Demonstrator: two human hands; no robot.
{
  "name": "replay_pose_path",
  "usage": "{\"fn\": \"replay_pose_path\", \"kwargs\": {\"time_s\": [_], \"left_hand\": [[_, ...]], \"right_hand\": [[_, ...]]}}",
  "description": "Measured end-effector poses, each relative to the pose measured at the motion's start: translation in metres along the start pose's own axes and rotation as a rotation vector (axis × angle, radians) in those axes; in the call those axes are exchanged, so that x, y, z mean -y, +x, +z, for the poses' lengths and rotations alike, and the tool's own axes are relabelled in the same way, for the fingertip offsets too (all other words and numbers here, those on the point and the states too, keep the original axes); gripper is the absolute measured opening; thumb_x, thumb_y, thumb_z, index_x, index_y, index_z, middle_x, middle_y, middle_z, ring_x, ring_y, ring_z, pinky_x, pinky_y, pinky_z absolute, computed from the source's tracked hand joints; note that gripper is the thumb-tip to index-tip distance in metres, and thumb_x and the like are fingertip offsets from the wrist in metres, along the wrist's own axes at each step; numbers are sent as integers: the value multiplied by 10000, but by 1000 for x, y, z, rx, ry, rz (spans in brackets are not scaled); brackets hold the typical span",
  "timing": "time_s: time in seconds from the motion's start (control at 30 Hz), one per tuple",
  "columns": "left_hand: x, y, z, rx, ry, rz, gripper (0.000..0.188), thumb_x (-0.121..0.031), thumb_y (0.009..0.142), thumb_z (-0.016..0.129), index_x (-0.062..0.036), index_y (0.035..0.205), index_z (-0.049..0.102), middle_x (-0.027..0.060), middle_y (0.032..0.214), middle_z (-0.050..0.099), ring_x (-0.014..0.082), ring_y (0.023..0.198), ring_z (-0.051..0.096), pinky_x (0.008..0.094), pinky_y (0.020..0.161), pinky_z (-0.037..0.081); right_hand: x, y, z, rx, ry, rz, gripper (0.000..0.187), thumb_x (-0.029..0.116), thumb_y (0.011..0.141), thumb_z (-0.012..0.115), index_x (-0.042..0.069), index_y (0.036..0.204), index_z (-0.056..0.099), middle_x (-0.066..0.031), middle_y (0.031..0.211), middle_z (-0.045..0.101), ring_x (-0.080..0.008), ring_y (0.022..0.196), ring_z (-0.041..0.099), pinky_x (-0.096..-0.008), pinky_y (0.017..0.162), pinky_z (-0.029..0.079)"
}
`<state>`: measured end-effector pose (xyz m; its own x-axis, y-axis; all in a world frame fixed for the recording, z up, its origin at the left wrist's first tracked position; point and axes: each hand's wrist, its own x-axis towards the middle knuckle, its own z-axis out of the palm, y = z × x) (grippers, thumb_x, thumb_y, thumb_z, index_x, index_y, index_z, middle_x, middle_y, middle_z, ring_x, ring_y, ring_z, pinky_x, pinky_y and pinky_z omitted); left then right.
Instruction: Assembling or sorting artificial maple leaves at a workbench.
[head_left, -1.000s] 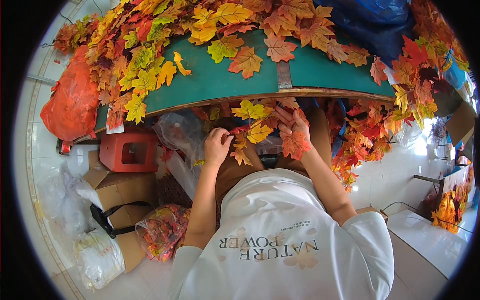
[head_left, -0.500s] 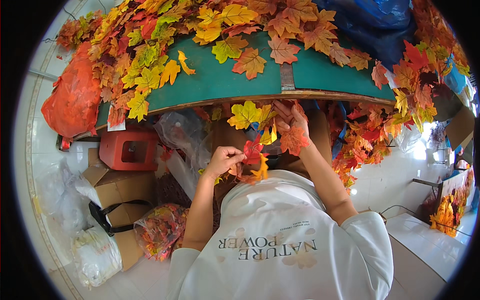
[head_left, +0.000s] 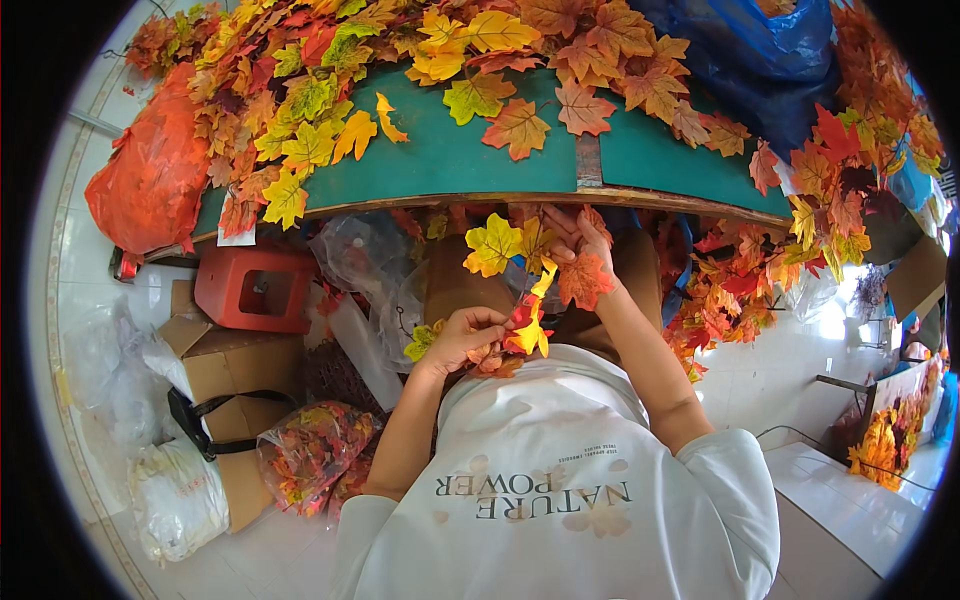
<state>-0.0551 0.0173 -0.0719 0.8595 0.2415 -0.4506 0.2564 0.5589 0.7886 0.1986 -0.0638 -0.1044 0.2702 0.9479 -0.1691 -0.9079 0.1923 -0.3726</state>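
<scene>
Just below the table's near edge, my two hands hold a strand of artificial maple leaves. My left hand [head_left: 466,337] is closed in a pinch at its lower end, beside a yellow leaf [head_left: 530,335] and a reddish one. My right hand [head_left: 583,243] grips the strand higher up, its fingers curled by a yellow-green leaf [head_left: 493,246]. An orange-red leaf [head_left: 584,281] hangs over my right palm and wrist. The stem between the hands is thin and partly hidden by leaves.
The green table [head_left: 440,150] carries a heap of autumn leaves [head_left: 300,110] and a blue plastic bag [head_left: 760,65]. An orange-red bag [head_left: 150,170] hangs at the left. Below stand a red stool [head_left: 225,290], a cardboard box [head_left: 250,370] and a clear bag of leaves [head_left: 320,450].
My left hand has shifted slightly right and down, and the yellow leaf beside it has turned. My right hand keeps nearly the same place. The view has shifted a little.
</scene>
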Motion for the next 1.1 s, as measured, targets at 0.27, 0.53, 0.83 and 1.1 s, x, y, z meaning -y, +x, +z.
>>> {"fn": "replay_pose_path", "kwargs": {"time_s": [0.27, 0.53, 0.83, 1.1], "left_hand": [[0, 1, 11, 23, 102, 22, 152, 21, 835, 621, 56, 981, 600, 62, 841, 628, 102, 639, 592, 221, 591, 488], [16, -2, 0, -149, -233, 75, 187, 18, 786, 656, 49, 963, 602, 76, 817, 632, 136, 654, 613, 252, 617, 515], [12, -1, -6, -246, -196, 146, 164, 5, 805, 649, 45, 955, 595, 90, 811, 636, 153, 658, 624, 257, 615, 519], [18, -2, -19, -263, -371, 137, 164, 17, 796, 658, 47, 947, 602, 105, 798, 637, 175, 658, 631, 277, 617, 527]], "right_hand": [[-16, 19, 2, -36, -57, -18, 431, 266, 1004, 290, 55, 1377, 329, -136, 1369, 457, -190, 1268, 412, -187, 491, 333], [-7, 8, -36, -281, -529, 132, 402, 169, 877, 545, 8, 1243, 509, -103, 1046, 625, -69, 564, 435, -196, 491, 354], [37, -36, -44, -289, -1308, 19, 230, 130, 869, 435, 68, 964, 636, -58, 895, 656, -122, 786, 582, -271, 606, 470], [68, -51, 119, 44, -1098, 443, 102, 89, 848, 506, 32, 879, 585, -47, 744, 557, -121, 676, 512, -267, 602, 422]]}}
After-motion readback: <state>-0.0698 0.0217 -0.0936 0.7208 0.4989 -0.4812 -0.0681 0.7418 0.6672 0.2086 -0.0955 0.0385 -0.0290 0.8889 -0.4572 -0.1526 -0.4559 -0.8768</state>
